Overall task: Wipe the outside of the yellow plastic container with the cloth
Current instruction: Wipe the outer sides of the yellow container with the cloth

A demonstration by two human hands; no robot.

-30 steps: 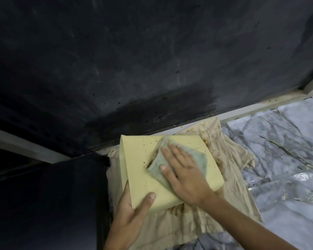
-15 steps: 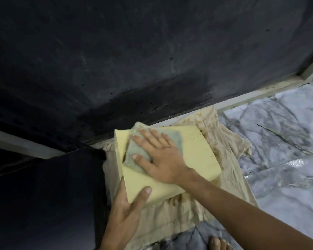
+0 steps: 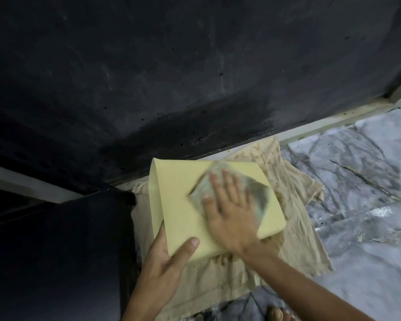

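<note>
The yellow plastic container (image 3: 176,200) lies upside down at the centre, its flat bottom facing up. My left hand (image 3: 162,262) grips its near left corner, thumb on top. My right hand (image 3: 229,216) lies flat on a grey-green cloth (image 3: 259,198), pressing it on the right half of the container's top face. The hand and the cloth are motion-blurred. The cloth's middle is hidden under my palm.
A stained beige rag (image 3: 294,188) is spread under the container on the marble-patterned floor (image 3: 357,181). A black wall (image 3: 171,77) with a pale baseboard (image 3: 322,121) rises behind. A dark surface (image 3: 56,251) fills the lower left. Toes (image 3: 278,313) show at the bottom edge.
My right hand has slid the cloth from the container's far left part to its right half. My left hand has kept its hold on the near left corner.
</note>
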